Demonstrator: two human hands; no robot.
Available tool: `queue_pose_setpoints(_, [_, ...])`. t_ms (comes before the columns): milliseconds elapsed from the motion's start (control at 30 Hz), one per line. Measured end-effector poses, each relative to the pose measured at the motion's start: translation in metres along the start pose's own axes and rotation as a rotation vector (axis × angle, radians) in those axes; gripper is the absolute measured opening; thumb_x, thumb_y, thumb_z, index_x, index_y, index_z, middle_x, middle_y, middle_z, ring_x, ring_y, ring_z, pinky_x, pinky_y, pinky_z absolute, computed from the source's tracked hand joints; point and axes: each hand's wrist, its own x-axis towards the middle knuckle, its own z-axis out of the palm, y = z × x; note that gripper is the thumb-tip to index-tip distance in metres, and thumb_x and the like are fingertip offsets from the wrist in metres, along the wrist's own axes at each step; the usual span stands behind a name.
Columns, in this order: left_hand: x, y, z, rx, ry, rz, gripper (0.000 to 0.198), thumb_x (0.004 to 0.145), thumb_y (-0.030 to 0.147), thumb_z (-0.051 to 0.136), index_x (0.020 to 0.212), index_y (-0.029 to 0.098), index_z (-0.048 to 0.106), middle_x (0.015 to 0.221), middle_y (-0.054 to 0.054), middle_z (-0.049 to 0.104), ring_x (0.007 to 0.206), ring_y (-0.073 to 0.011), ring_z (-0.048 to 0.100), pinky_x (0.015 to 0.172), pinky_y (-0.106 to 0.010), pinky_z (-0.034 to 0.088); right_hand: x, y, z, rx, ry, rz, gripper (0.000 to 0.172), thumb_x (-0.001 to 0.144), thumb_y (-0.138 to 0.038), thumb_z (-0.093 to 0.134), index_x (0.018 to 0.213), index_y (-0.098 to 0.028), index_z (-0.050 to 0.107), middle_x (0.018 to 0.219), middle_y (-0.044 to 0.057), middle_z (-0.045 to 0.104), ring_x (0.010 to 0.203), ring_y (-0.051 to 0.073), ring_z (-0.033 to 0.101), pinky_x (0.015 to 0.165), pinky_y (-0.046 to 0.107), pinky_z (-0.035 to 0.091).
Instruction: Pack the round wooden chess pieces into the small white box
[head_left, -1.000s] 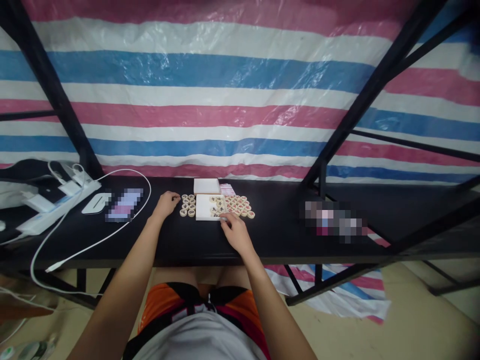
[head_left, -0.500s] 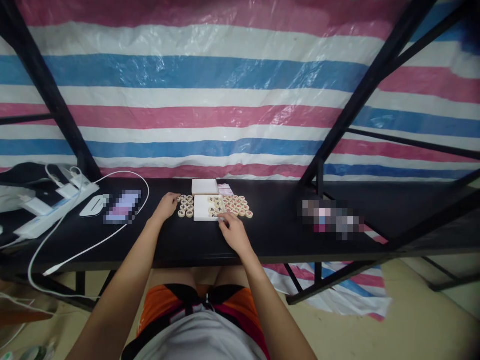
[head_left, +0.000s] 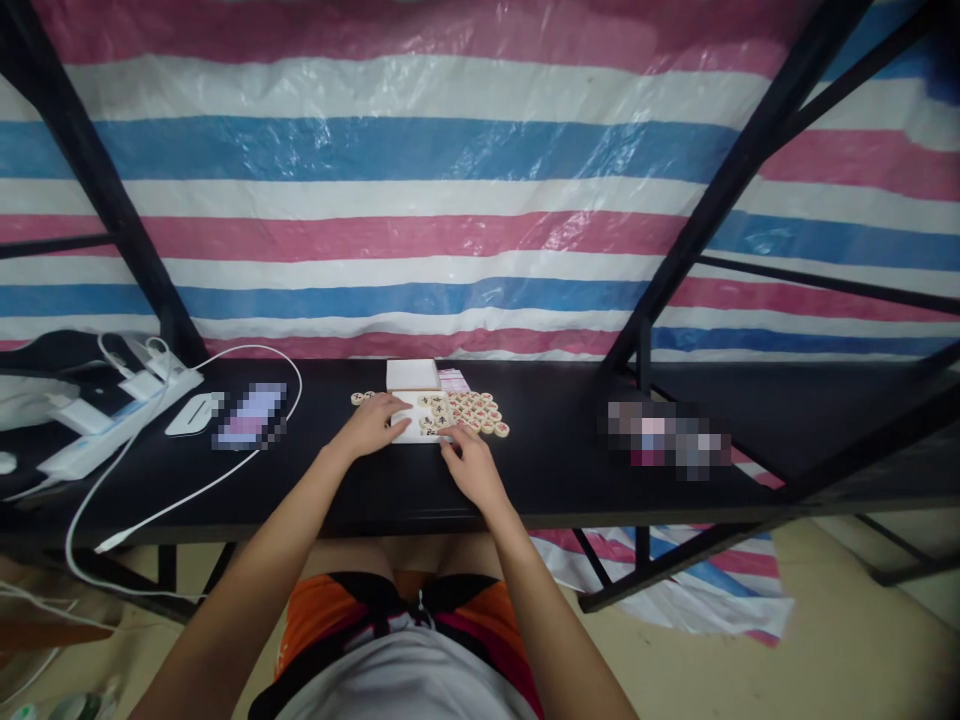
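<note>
A shallow white box lies on the black table, with several round xiangqi pieces with black characters in its right part. My left hand reaches over the box's left side, fingers stretched and thumb apart; no piece shows between them. It hides most of the black-character pieces left of the box. My right hand has its fingertips closed on the box's near right edge. Several red-character pieces lie in a cluster just right of the box.
Behind the box sits a second white tray or lid, with pink-and-white paper beside it. A blurred phone-like object, white cable and power strip lie left. Blurred items lie right, near black frame bars.
My left hand has moved right, from the outer edge of the black-character pieces to over the box's left side. My right hand stays at the box's near edge.
</note>
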Motion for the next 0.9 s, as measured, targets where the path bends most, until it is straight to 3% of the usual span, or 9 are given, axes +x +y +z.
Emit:
queue_pose_setpoints(100, [0.0, 0.021, 0.002, 0.05, -0.129, 0.089, 0.036, 0.09, 0.043, 0.044, 0.108, 0.022, 0.066, 0.108, -0.007, 0.065, 0.104, -0.0227, 0.054, 0.096, -0.038, 0.035, 0.0, -0.001, -0.001, 0.008, 0.003, -0.006, 0.024, 0.086, -0.023, 0.045, 0.098, -0.021, 0.065, 0.098, 0.006, 0.063, 0.078, 0.017, 0.059, 0.083, 0.032, 0.046])
queue_pose_setpoints(200, [-0.001, 0.027, 0.003, 0.136, -0.176, 0.122, 0.036, 0.091, 0.044, 0.041, 0.103, 0.023, 0.068, 0.099, -0.006, 0.067, 0.099, -0.0227, 0.055, 0.093, -0.039, 0.034, 0.0, -0.002, -0.001, 0.007, 0.005, -0.007, 0.024, 0.085, -0.021, 0.044, 0.097, -0.019, 0.065, 0.098, 0.007, 0.064, 0.08, 0.018, 0.059, 0.083, 0.032, 0.046])
queue_pose_setpoints(400, [-0.003, 0.027, 0.007, 0.186, -0.16, 0.175, 0.038, 0.091, 0.047, 0.042, 0.109, 0.022, 0.065, 0.102, -0.006, 0.064, 0.101, -0.023, 0.052, 0.093, -0.039, 0.033, 0.0, 0.0, 0.0, 0.002, 0.004, -0.006, 0.024, 0.085, -0.022, 0.044, 0.098, -0.02, 0.064, 0.099, 0.008, 0.063, 0.083, 0.019, 0.059, 0.083, 0.034, 0.045])
queue_pose_setpoints(633, [-0.003, 0.028, 0.012, 0.136, -0.177, 0.239, 0.042, 0.091, 0.047, 0.042, 0.121, 0.023, 0.057, 0.113, -0.006, 0.061, 0.107, -0.0228, 0.052, 0.094, -0.037, 0.035, 0.001, 0.003, 0.001, -0.007, 0.091, 0.042, 0.023, 0.08, -0.018, 0.043, 0.094, -0.018, 0.061, 0.091, 0.007, 0.062, 0.08, 0.02, 0.058, 0.082, 0.035, 0.045])
queue_pose_setpoints(767, [-0.003, 0.028, 0.015, 0.141, -0.19, 0.229, 0.042, 0.09, 0.048, 0.042, 0.12, 0.023, 0.058, 0.113, -0.007, 0.06, 0.107, -0.0235, 0.052, 0.093, -0.038, 0.036, 0.001, 0.003, 0.001, -0.001, 0.103, 0.043, 0.022, 0.079, -0.017, 0.042, 0.091, -0.019, 0.061, 0.089, 0.007, 0.062, 0.079, 0.02, 0.058, 0.081, 0.034, 0.045])
queue_pose_setpoints(900, [-0.003, 0.025, 0.021, 0.165, -0.175, 0.214, 0.048, 0.089, 0.051, 0.042, 0.128, 0.025, 0.053, 0.125, -0.009, 0.055, 0.116, -0.0261, 0.048, 0.097, -0.041, 0.035, 0.001, 0.004, 0.001, 0.003, 0.082, 0.038, 0.021, 0.08, -0.018, 0.042, 0.09, -0.019, 0.061, 0.088, 0.006, 0.063, 0.078, 0.019, 0.058, 0.081, 0.033, 0.044])
